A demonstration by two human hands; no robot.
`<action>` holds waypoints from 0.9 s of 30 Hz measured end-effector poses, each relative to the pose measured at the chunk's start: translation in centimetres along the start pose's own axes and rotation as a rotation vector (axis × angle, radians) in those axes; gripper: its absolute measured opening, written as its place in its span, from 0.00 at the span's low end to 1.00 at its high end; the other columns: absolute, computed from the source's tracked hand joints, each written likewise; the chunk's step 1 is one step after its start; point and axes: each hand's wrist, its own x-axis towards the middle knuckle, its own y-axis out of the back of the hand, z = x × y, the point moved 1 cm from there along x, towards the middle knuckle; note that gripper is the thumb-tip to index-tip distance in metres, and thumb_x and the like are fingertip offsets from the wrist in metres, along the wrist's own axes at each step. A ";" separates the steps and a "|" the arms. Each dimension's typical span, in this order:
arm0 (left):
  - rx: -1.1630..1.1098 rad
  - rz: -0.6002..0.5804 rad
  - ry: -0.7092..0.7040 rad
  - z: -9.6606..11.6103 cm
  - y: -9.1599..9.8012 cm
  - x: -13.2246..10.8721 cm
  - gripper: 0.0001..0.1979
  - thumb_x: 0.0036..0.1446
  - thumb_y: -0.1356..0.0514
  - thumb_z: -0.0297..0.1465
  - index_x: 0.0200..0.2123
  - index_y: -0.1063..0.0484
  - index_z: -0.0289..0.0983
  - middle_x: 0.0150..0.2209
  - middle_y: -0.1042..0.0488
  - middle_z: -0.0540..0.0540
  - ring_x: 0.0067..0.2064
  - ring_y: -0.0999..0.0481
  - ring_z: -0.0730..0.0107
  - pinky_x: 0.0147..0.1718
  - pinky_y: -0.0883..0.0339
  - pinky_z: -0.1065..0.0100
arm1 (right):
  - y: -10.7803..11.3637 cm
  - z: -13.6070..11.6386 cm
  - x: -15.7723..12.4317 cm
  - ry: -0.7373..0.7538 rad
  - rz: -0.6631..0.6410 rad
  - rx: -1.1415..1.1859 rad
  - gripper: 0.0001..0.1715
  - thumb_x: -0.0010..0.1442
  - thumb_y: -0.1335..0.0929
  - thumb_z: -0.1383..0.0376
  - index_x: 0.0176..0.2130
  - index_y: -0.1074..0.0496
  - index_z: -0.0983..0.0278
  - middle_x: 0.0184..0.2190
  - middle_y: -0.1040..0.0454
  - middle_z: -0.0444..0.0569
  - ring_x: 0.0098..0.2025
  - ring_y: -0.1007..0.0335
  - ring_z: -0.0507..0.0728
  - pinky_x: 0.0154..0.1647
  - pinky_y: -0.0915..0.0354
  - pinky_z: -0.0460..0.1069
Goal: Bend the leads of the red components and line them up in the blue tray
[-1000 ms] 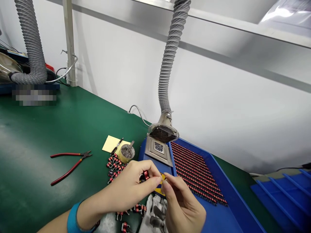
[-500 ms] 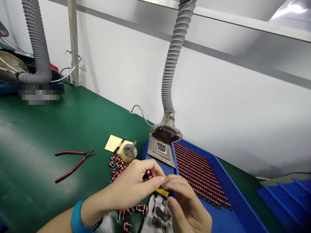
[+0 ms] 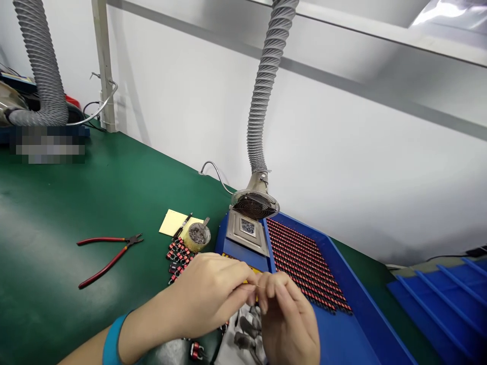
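Observation:
My left hand [image 3: 213, 291], blue band at the wrist, is closed in a pinch with its fingertips against those of my right hand [image 3: 291, 314]. A thin strand shows between the fingertips; the small red coil seen in my left hand earlier is now hidden behind the fingers. My right hand is closed too, its thumb and fingers pressed together. Left of my hands lies a cluster of small red-and-black coils [image 3: 178, 256], and a loose coil [image 3: 197, 351] sits below my left wrist. Grey gloves [image 3: 236, 350] with dark smudges lie under my hands.
Red-handled cutting pliers [image 3: 110, 258] lie open at left. A small pot [image 3: 196, 243] stands by yellow paper [image 3: 167, 223] and a pen [image 3: 182, 225]. Beneath an extractor hood [image 3: 255, 203] sits a blue metal-topped unit [image 3: 238, 243]. Coil rows fill part of a blue tray [image 3: 361, 304].
The camera view has shifted slightly. My fingertips have drawn closer together, my right fingers have curled upward, and the red coil in my left hand has gone out of sight.

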 end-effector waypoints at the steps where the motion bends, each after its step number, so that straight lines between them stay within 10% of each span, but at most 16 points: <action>1: -0.010 0.035 -0.007 0.0 0.0 0.0 0.10 0.65 0.50 0.28 0.34 0.30 0.36 0.31 0.24 0.48 0.31 0.28 0.72 0.33 0.41 0.71 | 0.1 0.0 0.0 0.067 0.019 0.018 0.17 0.66 0.38 0.61 0.26 0.30 0.61 0.19 0.37 0.42 0.24 0.37 0.53 0.27 0.37 0.48; 4: -0.131 0.103 -0.003 -0.1 0.1 -0.2 0.07 0.64 0.48 0.27 0.35 0.31 0.37 0.30 0.25 0.51 0.30 0.30 0.76 0.30 0.41 0.75 | 0.5 -0.3 -0.1 0.378 0.062 -0.207 0.08 0.63 0.34 0.70 0.37 0.24 0.61 0.24 0.30 0.43 0.27 0.34 0.52 0.29 0.37 0.48; 9: -0.146 0.121 -0.058 0.0 0.0 -0.3 0.06 0.63 0.46 0.26 0.34 0.31 0.37 0.29 0.26 0.54 0.28 0.31 0.79 0.28 0.41 0.77 | 0.5 -0.6 -0.3 0.631 -0.011 -0.566 0.21 0.55 0.32 0.81 0.44 0.26 0.61 0.33 0.25 0.46 0.35 0.30 0.54 0.34 0.34 0.48; 12: 0.046 0.186 -0.197 0.1 -0.5 -0.1 0.08 0.64 0.48 0.25 0.33 0.31 0.36 0.28 0.26 0.53 0.27 0.32 0.77 0.29 0.41 0.73 | 0.2 -0.7 -0.3 0.463 -0.002 -0.530 0.09 0.61 0.35 0.74 0.33 0.28 0.62 0.27 0.29 0.45 0.30 0.32 0.52 0.31 0.36 0.47; 17: 0.286 0.292 -0.366 0.1 -1.1 -0.1 0.13 0.65 0.53 0.24 0.30 0.33 0.35 0.24 0.29 0.52 0.24 0.36 0.74 0.24 0.47 0.68 | 0.0 -0.3 -0.2 -0.075 -0.043 0.015 0.21 0.67 0.39 0.60 0.23 0.36 0.62 0.16 0.40 0.40 0.18 0.45 0.50 0.20 0.43 0.45; 22: 0.013 0.266 -0.191 0.3 -0.4 -0.4 0.08 0.64 0.48 0.25 0.33 0.32 0.37 0.25 0.29 0.54 0.26 0.33 0.78 0.28 0.41 0.75 | 0.5 -0.5 -0.2 0.377 0.040 -0.201 0.08 0.62 0.33 0.71 0.37 0.24 0.61 0.24 0.28 0.43 0.28 0.33 0.53 0.30 0.36 0.48; 27: -0.032 0.230 -0.174 0.3 -0.5 -0.4 0.07 0.64 0.47 0.25 0.34 0.32 0.37 0.27 0.27 0.54 0.27 0.31 0.78 0.29 0.39 0.77 | -0.1 -0.8 -0.5 0.654 0.032 -0.544 0.17 0.56 0.33 0.80 0.40 0.25 0.62 0.29 0.26 0.45 0.32 0.30 0.54 0.34 0.33 0.49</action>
